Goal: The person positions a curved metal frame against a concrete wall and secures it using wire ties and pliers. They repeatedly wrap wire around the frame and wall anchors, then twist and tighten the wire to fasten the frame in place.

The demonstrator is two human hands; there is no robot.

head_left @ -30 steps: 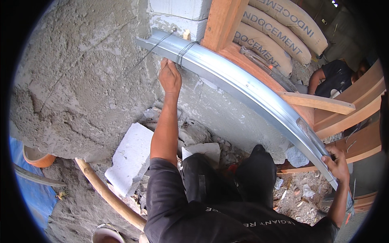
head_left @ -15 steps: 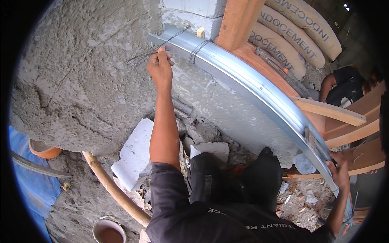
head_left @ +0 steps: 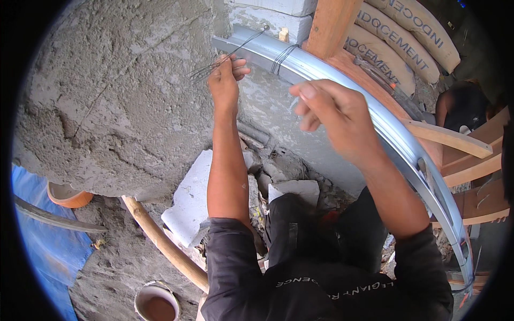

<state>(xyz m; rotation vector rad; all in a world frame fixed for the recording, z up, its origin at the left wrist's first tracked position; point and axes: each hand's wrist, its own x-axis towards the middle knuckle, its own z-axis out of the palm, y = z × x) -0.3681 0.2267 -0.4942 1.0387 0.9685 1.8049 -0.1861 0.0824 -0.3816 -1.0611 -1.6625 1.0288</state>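
Observation:
Long galvanised steel channels [head_left: 393, 125] lie together along the top of a low plastered wall, bending to the right in the fisheye view. A dark wire tie [head_left: 282, 58] wraps around them near their far end. My left hand [head_left: 225, 88] is closed beside that end, pinching thin dark wire [head_left: 205, 70]. Loose wire ends fan out to the left of the hand, and one strand runs up to a nail-like head [head_left: 266, 27] beyond the channels. My right hand [head_left: 334, 115] hovers in front of the channels, fingers loosely curled and apart, with nothing visible in it.
An orange-brown timber post [head_left: 333, 27] rises behind the channels, with stacked cement bags [head_left: 399, 43] beyond. Another person [head_left: 465, 109] is at the right among timber boards. White block pieces [head_left: 188, 200] and rubble lie below. A wooden pole [head_left: 160, 241] and pots [head_left: 157, 305] are at lower left.
My right hand has let go of the channels at the far right and moved left, towards the wire. My left hand keeps the wire. The view has shifted slightly.

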